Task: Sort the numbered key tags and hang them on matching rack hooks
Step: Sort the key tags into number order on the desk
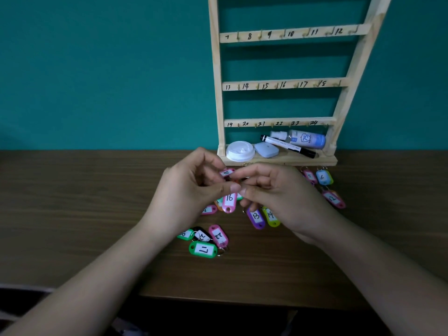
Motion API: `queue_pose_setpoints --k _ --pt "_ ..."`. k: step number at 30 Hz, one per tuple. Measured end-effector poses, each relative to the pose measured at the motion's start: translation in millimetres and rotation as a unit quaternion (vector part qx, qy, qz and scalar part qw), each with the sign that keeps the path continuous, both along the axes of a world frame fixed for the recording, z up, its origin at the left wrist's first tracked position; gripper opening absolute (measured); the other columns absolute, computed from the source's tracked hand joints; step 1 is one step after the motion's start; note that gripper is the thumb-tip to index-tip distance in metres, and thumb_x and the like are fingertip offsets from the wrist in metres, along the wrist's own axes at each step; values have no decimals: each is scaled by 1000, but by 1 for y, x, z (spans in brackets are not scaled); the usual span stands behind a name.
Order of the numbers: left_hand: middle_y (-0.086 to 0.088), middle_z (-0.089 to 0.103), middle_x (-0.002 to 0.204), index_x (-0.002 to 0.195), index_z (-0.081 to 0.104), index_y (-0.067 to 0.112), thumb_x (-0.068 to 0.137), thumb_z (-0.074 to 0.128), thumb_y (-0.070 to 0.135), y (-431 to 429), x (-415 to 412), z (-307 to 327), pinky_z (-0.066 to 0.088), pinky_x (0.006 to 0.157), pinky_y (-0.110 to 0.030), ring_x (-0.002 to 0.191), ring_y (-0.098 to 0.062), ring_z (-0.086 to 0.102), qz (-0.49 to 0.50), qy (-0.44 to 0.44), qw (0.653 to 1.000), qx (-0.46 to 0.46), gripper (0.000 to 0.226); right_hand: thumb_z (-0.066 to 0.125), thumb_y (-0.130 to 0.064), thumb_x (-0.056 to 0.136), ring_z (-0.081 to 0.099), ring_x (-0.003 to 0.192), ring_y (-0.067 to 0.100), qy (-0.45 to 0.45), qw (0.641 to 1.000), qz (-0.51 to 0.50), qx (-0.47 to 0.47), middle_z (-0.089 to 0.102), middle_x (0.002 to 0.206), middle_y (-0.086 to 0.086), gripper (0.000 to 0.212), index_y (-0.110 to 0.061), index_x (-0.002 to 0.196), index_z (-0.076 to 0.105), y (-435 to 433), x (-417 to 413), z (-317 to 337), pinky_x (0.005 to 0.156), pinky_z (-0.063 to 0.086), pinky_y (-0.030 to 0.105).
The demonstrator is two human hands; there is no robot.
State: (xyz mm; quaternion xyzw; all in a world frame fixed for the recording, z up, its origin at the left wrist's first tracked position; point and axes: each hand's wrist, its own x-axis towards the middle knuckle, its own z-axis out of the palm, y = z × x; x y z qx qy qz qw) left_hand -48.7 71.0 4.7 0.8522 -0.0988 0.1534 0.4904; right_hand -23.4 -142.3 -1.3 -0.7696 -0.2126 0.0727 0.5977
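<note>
Head view. Pinched between the curled fingertips of the left hand [194, 190] and the right hand [274, 195]: a pink tag marked 18 [227, 172], held above the table [97, 214] with the label turned up, likely for reading the number and working it free of something orange and dark bunched right under the thumbs, too hidden to name. Directly below the grip, a pink tag 16 [229, 200]; lower right, purple 13 [255, 216] and yellow-green 14 [271, 215]; lower left, pink 22 [218, 235]; far right, blue 6 [323, 177]. Up and right of the grip, the wooden rack [214, 93], rails inked 7–12, 13–18, 19–24, hooks seemingly bare; matching hook 18 [339, 82] on the middle rail. On the rack's bottom shelf, a bottle printed 75 [306, 139] and a marker [288, 146].
</note>
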Motion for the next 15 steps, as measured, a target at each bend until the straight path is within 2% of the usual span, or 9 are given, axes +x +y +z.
queue_pose_setpoints --k 2,4,7,12,15 --pt "0 74 71 87 68 23 77 87 46 -1 -2 2 55 59 -29 62 -12 72 18 13 1000 22 31 71 -7 99 77 84 20 1 1000 -2 8 81 96 3 24 -18 121 74 -2 0 1 72 61 29" --pt "-1 74 67 79 70 23 80 82 53 -2 -3 2 53 57 -33 61 -21 74 14 31 999 34 32 72 -6 99 77 82 20 -3 1000 -1 6 81 95 3 25 -17 120 74 -2 1 1 71 61 28" --pt "0 74 64 75 72 23 80 81 54 -4 -5 5 50 55 -32 59 -21 73 14 39 998 53 33 75 -7 97 77 79 22 0 1000 -8 5 80 92 7 24 -18 118 73 -1 1 0 70 62 29" --pt "2 77 70 80 76 22 78 87 43 0 -6 11 61 71 -39 65 -12 76 -13 84 994 71 23 76 -10 97 77 77 19 -4 999 -36 -6 80 87 3 21 -19 115 72 -1 3 -1 67 59 25" --pt "3 78 73 85 77 20 78 89 36 -1 -8 10 62 74 -35 68 -10 77 -9 99 994 51 21 77 -10 96 76 78 18 2 999 -50 6 80 87 3 19 -18 112 73 0 3 -2 69 59 26"
